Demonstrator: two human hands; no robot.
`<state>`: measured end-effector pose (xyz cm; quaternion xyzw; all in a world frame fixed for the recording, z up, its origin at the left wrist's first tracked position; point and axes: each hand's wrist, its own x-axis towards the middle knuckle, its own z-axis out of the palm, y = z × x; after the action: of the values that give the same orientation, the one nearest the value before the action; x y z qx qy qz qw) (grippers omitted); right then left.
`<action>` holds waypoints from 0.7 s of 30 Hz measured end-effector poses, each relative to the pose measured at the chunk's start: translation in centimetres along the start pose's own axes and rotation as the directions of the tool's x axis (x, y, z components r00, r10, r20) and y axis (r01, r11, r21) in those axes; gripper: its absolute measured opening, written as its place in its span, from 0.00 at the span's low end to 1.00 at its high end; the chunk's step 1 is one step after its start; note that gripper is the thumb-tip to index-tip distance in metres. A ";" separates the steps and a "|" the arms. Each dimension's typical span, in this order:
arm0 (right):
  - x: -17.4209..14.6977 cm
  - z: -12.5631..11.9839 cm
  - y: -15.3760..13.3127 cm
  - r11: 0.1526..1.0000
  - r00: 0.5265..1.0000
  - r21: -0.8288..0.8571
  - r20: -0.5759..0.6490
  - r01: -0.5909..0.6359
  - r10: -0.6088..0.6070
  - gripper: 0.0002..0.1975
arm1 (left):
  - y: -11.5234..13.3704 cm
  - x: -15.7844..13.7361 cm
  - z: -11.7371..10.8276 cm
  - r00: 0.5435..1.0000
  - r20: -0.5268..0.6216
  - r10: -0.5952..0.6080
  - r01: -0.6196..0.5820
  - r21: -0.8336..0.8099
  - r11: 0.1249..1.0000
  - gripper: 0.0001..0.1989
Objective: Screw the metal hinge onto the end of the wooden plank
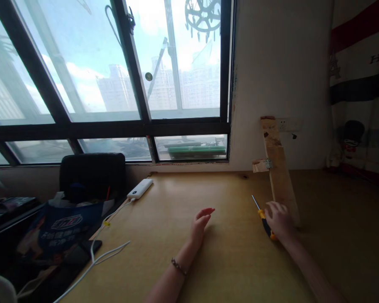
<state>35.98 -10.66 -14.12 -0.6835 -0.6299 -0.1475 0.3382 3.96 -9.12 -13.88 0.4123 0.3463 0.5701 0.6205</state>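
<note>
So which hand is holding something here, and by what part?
The right hand grips a yellow-and-black-handled screwdriver by its handle; the left hand holds nothing.

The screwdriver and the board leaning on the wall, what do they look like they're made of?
Screwdriver: thin shaft looks like bare metal; handle looks like yellow and black plastic, mostly hidden under the right hand. Board: pale, matte, unfinished wood by its look, with a small silvery metal hinge.
</note>
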 end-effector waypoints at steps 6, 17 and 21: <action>-4.5 2.8 -1.9 0.979 0.957 -0.199 0.288 0.039 0.021 0.20 | -0.2 0.6 0.6 0.995 -0.003 -0.103 0.102 -0.103 0.989 0.14; -1.1 3.3 -4.5 0.987 0.994 -0.159 0.108 0.032 -0.015 0.20 | -0.9 0.2 0.3 0.999 0.044 -0.008 0.001 0.153 0.988 0.16; -1.5 3.1 -12.8 0.929 0.997 0.369 0.049 0.036 -0.058 0.22 | -0.1 -0.1 0.7 0.997 0.075 0.005 -0.015 0.136 0.991 0.20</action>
<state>22.72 -10.12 -13.78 -0.5971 -0.6721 -0.0147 0.4377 4.64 -9.26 -13.69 0.4766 0.3589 0.5324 0.6005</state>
